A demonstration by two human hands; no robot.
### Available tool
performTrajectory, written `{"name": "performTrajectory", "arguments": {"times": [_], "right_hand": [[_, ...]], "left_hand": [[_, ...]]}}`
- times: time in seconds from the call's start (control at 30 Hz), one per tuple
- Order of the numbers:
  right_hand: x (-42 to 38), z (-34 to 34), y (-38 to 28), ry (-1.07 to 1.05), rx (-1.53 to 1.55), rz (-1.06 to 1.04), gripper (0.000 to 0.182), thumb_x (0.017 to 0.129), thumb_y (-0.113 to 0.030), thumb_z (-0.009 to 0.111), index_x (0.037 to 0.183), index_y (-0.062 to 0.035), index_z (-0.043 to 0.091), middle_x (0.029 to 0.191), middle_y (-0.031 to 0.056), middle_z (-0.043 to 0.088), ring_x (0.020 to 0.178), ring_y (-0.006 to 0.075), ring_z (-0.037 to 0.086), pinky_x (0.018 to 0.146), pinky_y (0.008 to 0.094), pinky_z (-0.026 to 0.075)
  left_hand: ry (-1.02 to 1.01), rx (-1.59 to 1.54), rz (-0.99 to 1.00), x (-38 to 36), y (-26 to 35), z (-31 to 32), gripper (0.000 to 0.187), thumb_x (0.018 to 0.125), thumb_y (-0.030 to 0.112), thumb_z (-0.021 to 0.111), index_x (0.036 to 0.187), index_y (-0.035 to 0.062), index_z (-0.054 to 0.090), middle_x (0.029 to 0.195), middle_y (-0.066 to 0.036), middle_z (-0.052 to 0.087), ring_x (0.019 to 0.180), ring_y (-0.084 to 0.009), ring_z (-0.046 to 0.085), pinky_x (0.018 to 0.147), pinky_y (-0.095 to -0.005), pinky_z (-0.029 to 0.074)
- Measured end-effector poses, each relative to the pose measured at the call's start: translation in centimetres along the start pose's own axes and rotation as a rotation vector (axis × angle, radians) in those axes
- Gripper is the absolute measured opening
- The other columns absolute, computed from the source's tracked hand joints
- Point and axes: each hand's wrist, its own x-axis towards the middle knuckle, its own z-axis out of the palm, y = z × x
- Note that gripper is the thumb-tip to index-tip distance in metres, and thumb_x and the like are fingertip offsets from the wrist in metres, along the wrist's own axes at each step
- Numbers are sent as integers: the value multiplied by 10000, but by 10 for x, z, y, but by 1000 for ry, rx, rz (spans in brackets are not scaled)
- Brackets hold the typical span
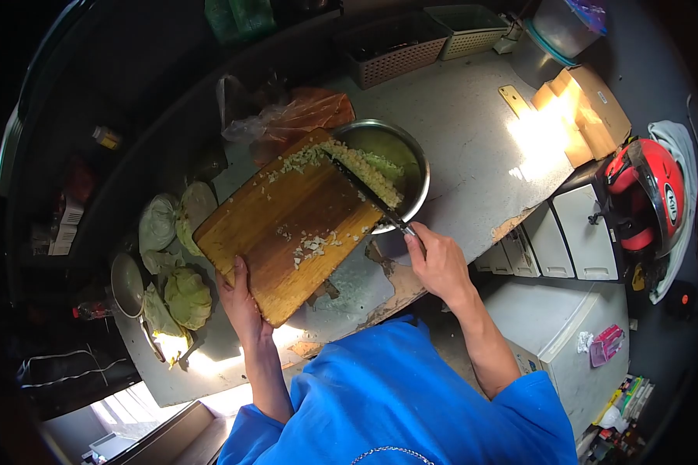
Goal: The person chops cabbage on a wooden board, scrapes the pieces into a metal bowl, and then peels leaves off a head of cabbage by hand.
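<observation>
My left hand (246,304) is closed on the near left corner of a wooden cutting board (275,213), thumb on top. The board's far right end overlaps the rim of a metal bowl (420,167). In my right hand (440,262) is a knife (364,191), its dark blade lying across the board's far right edge. Chopped pale cabbage (372,172) is heaped along the blade on the bowl side, over the bowl. More chopped bits (312,246) are scattered on the board. Greenish contents show inside the bowl, partly hidden by the heap.
Cabbage heads and leaves (188,298) lie left of the board, beside a light pan (127,285). Behind stand an orange plastic bag (310,111) and plastic baskets (399,60). A phone (513,101) and cardboard box (597,105) are at right, above a red helmet (644,182).
</observation>
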Motion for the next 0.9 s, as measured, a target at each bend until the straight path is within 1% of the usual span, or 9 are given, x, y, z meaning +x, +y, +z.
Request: {"name": "performTrajectory", "arguments": {"times": [0.07, 0.23, 0.3, 0.47, 0.53, 0.63, 0.73, 0.83, 0.9], "right_hand": [[2, 1, 8, 19, -4, 23, 266, 993, -219, 569, 1129, -8, 659, 828, 272, 671, 790, 478, 647, 679, 510, 499], [3, 0, 12, 56, -4, 37, 275, 994, -219, 568, 1134, 0, 658, 861, 283, 674, 812, 480, 650, 695, 507, 502], [3, -3, 6, 94, -57, 36, 249, 992, -205, 556, 1091, 5, 645, 856, 257, 684, 799, 473, 657, 687, 539, 511], [1, 4, -36, 137, 31, -37, 269, 992, -198, 560, 1090, 41, 636, 845, 258, 693, 788, 449, 693, 697, 529, 546], [2, 4, -67, -25, 111, -74, 274, 1012, -179, 524, 1075, 70, 620, 841, 270, 696, 722, 442, 700, 638, 515, 570], [4, 23, -93, -16, 182, -147, 274, 1018, -172, 508, 1061, 78, 611, 806, 287, 686, 708, 457, 699, 637, 532, 577], [5, 25, -104, -119, 113, -158, 288, 1020, -169, 500, 1037, 100, 600, 768, 302, 676, 714, 471, 700, 632, 537, 584], [8, 28, -95, -133, 56, -96, 296, 1025, -168, 492, 1017, 109, 598, 747, 308, 674, 712, 472, 703, 628, 537, 587], [9, 24, -81, -118, 64, 24, 294, 1027, -157, 486, 1005, 113, 597, 740, 315, 674, 701, 475, 702, 619, 543, 583]], "left_hand": [[-1, 15, -13, 1, -1, -2, 474, 1020, 184, 621, 1427, 25, 436, 1352, -109, 578, 1201, -194, 605, 958, -335, 545], [11, 9, 2, -2, 2, 4, 496, 1006, 188, 645, 1419, 16, 432, 1342, -120, 578, 1190, -201, 610, 960, -336, 547], [13, -1, 14, -2, 1, 3, 521, 991, 193, 672, 1410, 2, 427, 1333, -132, 575, 1181, -209, 614, 954, -340, 554], [33, 26, 20, -3, 0, 4, 514, 998, 192, 662, 1413, 3, 425, 1332, -132, 575, 1179, -207, 613, 949, -340, 557], [19, 23, 21, -3, -1, 3, 504, 1002, 190, 655, 1410, 2, 426, 1327, -133, 577, 1170, -207, 617, 944, -340, 559], [8, 18, 6, -5, 1, 6, 480, 1009, 182, 642, 1399, 0, 430, 1316, -134, 581, 1152, -207, 626, 932, -337, 564], [9, 9, 3, -6, 1, 6, 451, 1015, 171, 630, 1383, -3, 436, 1303, -133, 587, 1134, -206, 634, 918, -334, 569], [-6, -6, 9, -5, 2, 5, 434, 1017, 166, 625, 1372, -4, 441, 1291, -131, 593, 1126, -205, 637, 912, -334, 571], [-9, -13, 6, -6, 1, 5, 431, 1017, 167, 626, 1368, -5, 444, 1287, -130, 595, 1126, -205, 636, 911, -334, 570]]}}
